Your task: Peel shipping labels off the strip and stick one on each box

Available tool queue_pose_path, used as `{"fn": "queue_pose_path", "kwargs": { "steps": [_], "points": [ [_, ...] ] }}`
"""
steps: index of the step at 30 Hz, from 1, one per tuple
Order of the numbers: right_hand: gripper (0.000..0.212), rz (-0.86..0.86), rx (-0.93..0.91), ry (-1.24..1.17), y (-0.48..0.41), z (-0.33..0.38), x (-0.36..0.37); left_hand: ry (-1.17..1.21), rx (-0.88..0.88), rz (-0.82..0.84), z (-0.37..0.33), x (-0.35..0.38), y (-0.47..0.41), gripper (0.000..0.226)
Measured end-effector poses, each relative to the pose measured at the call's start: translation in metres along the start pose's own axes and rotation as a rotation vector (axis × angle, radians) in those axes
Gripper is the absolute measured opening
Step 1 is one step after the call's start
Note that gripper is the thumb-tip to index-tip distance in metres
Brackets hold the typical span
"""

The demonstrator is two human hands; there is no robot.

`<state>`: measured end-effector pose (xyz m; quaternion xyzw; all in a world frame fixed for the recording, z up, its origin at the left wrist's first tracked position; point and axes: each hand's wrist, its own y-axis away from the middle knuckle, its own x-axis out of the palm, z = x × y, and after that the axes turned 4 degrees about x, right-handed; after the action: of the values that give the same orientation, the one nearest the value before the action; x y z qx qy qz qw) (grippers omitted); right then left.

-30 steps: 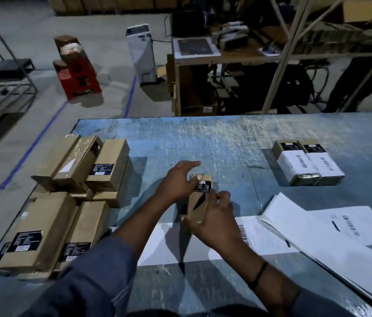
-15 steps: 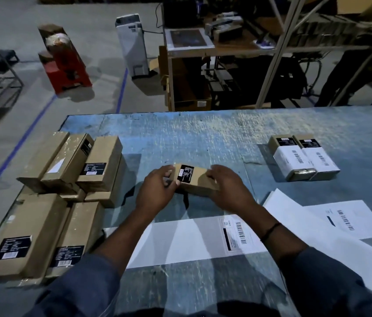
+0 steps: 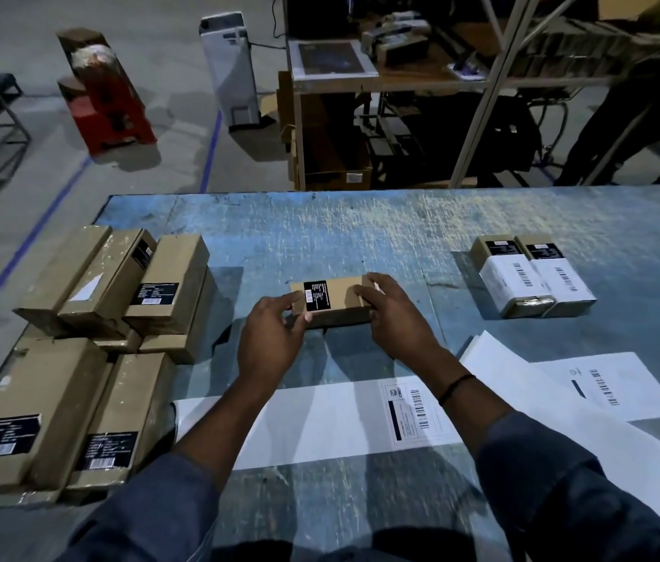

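Note:
A small brown box [image 3: 340, 296] with a black label lies flat at the middle of the blue table [image 3: 361, 237]. My left hand [image 3: 269, 338] grips its left end and my right hand [image 3: 395, 318] grips its right end. In front of my arms lies a white label strip [image 3: 320, 419] with one printed shipping label [image 3: 411, 411] on it. Two boxes with white shipping labels [image 3: 535, 277] stand at the right. A pile of several brown boxes [image 3: 89, 330] without white shipping labels fills the table's left side.
Loose white sheets [image 3: 612, 391] lie at the right front of the table. Beyond the far edge stand a wooden desk with equipment [image 3: 361, 75], a metal rack post [image 3: 490, 87], a white unit [image 3: 231, 66] and a red object [image 3: 109, 99] on the floor. A person [image 3: 652, 95] stands at the far right.
The small box went from standing on end between my hands to lying flat on the table, farther from me. Both hands now hold its ends.

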<state>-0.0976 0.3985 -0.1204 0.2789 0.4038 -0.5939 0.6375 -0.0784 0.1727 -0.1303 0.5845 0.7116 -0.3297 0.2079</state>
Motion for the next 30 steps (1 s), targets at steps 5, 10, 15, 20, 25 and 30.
{"fn": "queue_pose_path", "kwargs": {
  "steps": [5,10,15,20,25,30],
  "points": [
    [0.046,-0.213,-0.026,-0.038,0.032,0.009,-0.008,-0.056,0.103,0.022,-0.016,-0.002,0.031,0.043],
    [0.039,-0.189,0.04,-0.023,0.091,0.0,-0.001,-0.148,0.208,0.354,-0.032,0.01,0.077,0.038],
    [0.032,-0.126,0.177,-0.053,0.142,-0.019,0.011,-0.264,0.223,0.422,-0.042,0.022,0.092,0.045],
    [0.035,-0.107,0.238,-0.066,0.154,-0.014,0.012,-0.329,0.176,0.48,-0.058,0.03,0.09,0.043],
    [0.043,-0.085,0.255,-0.114,0.153,-0.005,0.007,-0.212,0.108,0.551,-0.069,0.031,0.078,0.012],
    [0.046,-0.068,0.285,-0.24,0.155,-0.007,-0.004,-0.057,0.082,0.689,-0.075,0.018,0.061,0.004]
  ]
}}
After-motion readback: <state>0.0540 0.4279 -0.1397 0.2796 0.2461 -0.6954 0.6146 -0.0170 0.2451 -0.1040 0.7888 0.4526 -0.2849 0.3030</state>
